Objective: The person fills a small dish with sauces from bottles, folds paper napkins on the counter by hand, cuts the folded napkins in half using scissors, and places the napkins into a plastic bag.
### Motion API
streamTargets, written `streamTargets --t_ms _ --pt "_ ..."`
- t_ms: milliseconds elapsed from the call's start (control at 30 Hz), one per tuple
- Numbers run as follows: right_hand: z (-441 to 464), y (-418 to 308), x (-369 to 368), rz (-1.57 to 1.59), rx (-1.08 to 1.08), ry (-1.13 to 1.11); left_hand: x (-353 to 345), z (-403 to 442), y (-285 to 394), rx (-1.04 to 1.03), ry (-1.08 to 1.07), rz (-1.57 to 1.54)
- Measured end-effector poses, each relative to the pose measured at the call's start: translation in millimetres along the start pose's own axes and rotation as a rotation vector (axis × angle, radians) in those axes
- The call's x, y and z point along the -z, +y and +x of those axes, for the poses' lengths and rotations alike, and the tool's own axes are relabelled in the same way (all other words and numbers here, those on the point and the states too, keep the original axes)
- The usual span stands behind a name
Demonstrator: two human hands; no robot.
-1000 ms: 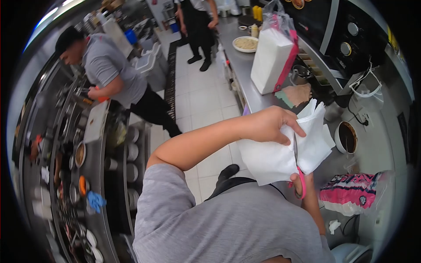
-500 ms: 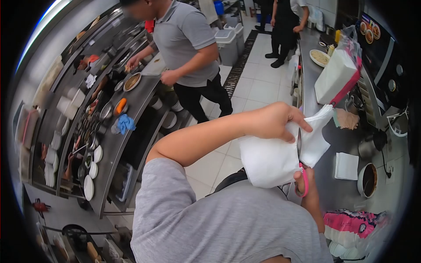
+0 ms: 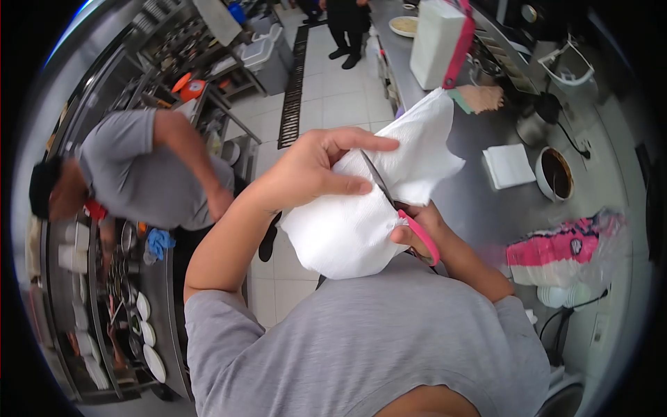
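Observation:
My left hand [image 3: 309,167] pinches a bundle of white paper napkins [image 3: 347,240] between thumb and fingers, in front of my chest. My right hand [image 3: 429,221] is closed on scissors with pink handles [image 3: 422,240]. Their dark blade lies across the middle of the bundle, pointing up towards my left fingertips. One part of the paper fans out on the upper right of the blade, the other hangs below my left hand. A flat, square napkin stack [image 3: 508,167] lies on the metal counter [image 3: 479,208] at the right.
On the counter are a tall napkin pack [image 3: 436,45], a bowl of dark sauce [image 3: 554,174], a metal jug [image 3: 535,125] and a pink plastic pack [image 3: 556,250]. A co-worker [image 3: 153,167] leans over the left work table. Another person [image 3: 345,31] stands in the aisle.
Both hands, the napkins and the scissors have moved left and upward in view. The scissors now tilt more to the left. The nearby co-worker appears further left and bends lower.

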State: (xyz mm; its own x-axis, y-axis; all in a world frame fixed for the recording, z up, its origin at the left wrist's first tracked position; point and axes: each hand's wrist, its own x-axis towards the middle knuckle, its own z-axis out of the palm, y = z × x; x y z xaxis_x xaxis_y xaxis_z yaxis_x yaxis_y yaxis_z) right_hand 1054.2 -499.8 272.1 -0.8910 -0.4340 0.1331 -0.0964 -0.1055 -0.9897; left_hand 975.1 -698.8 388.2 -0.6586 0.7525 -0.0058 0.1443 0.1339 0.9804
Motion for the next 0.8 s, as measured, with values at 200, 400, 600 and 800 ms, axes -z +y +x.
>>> streamTargets --t_ms 200,400,600,800 --pt "-11.6 0.8 -7.2 0.155 0.05 0.096 -9.7 7.6 -1.1 0.079 -0.066 -0.124" --pt "-10.1 -2.5 -5.2 0.196 0.074 0.09 -12.1 10.7 -4.3 0.136 -0.127 -0.223" --pt "-3.5 1.6 -10.3 0.236 0.134 0.133 -9.8 15.4 -16.5 0.166 -0.161 -0.221" --pt "11.1 7.9 -7.6 0.235 0.128 0.16 4.7 28.9 -23.7 0.158 -0.254 -0.216"
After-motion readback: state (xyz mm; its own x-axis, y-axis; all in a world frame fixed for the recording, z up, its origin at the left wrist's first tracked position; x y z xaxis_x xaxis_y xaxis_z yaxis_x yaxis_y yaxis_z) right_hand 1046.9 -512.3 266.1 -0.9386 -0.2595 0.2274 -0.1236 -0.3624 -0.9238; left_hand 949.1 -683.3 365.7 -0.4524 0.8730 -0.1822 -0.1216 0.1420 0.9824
